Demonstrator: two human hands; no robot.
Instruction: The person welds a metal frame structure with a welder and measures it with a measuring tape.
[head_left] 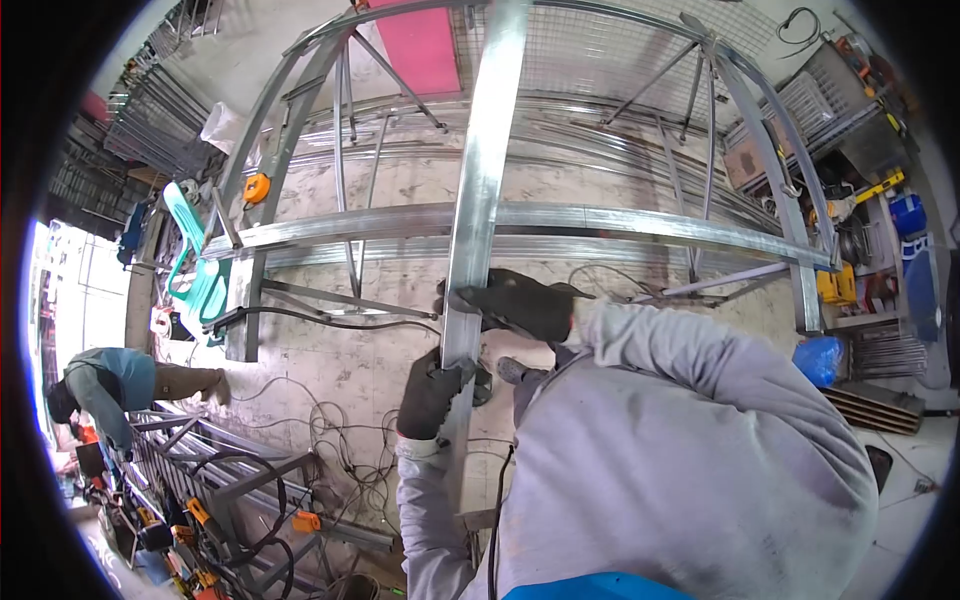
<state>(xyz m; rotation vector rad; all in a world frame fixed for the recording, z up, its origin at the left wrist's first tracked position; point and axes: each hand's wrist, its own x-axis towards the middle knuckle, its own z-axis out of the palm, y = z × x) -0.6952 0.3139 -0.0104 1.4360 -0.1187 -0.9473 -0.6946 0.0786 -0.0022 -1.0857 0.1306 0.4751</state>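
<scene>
Closed round the near part of a long metal bar [483, 130], the left hand [428, 398], in a dark glove, grips it lower down, while the gloved right hand [525, 305] clasps it a little farther up, thumb across the face. Between the person's arms and the far side of the room, the bar runs out over a wide crossbeam [620, 220] of a large metal frame; whether the two touch where they cross, I cannot tell. As I judge it, the step in hand is handling and steadying this bar against the frame, and any shift of so long a piece calls for both grips to work together, with an eye on the far end so it does not knock the beam. Beyond the hands, an orange tape measure [256, 188] sits on the frame's left side, near a green chair [185, 235]. Cables [345, 440] lie tangled on the floor, where a foot could catch, and farther left a co-worker [110, 385] bends over more metalwork.
</scene>
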